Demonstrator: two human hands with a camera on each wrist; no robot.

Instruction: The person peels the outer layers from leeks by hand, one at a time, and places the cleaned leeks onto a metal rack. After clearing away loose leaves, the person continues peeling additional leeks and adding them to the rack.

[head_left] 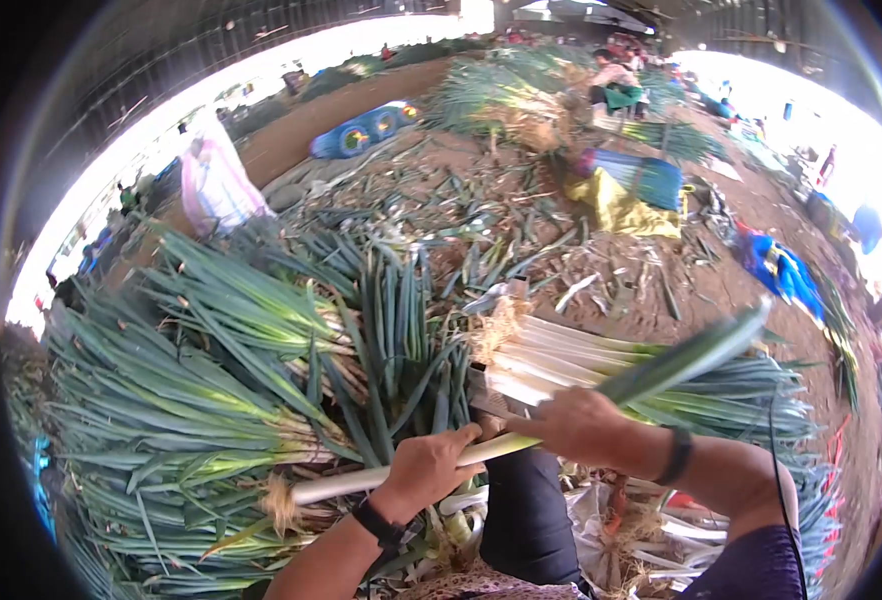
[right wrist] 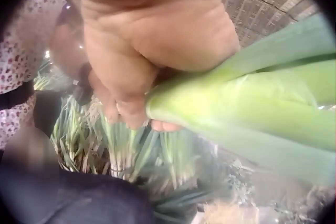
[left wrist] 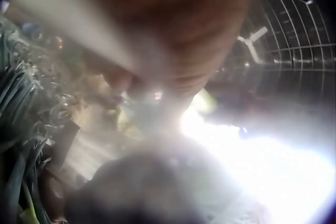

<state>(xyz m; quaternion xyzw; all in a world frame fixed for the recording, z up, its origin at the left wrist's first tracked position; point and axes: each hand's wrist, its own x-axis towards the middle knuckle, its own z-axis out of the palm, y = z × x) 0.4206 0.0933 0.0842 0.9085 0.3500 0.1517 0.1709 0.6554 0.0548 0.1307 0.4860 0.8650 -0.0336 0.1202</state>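
Note:
A single leek [head_left: 341, 487] lies slantwise across both hands, its roots at the lower left and its green leaves at the upper right. My left hand [head_left: 426, 472] grips the white stem. Higher up, my right hand [head_left: 583, 428] holds the same leek, with the pale green leaf base [right wrist: 210, 100] coming out of the fist in the right wrist view. Just beyond the hands lies a pile of trimmed leeks [head_left: 561, 360], white stems side by side and roots toward the left. The left wrist view is blurred, with the left hand [left wrist: 178, 29] close to the lens.
Untrimmed leeks [head_left: 181, 400] are heaped on the left. Leaf scraps litter the dirt floor [head_left: 641, 270] ahead. Farther off are a white sack [head_left: 221, 185], a blue roll [head_left: 366, 130], a yellow sack [head_left: 621, 205] and a seated person [head_left: 618, 85]. A dark-clothed leg [head_left: 528, 515] is below the hands.

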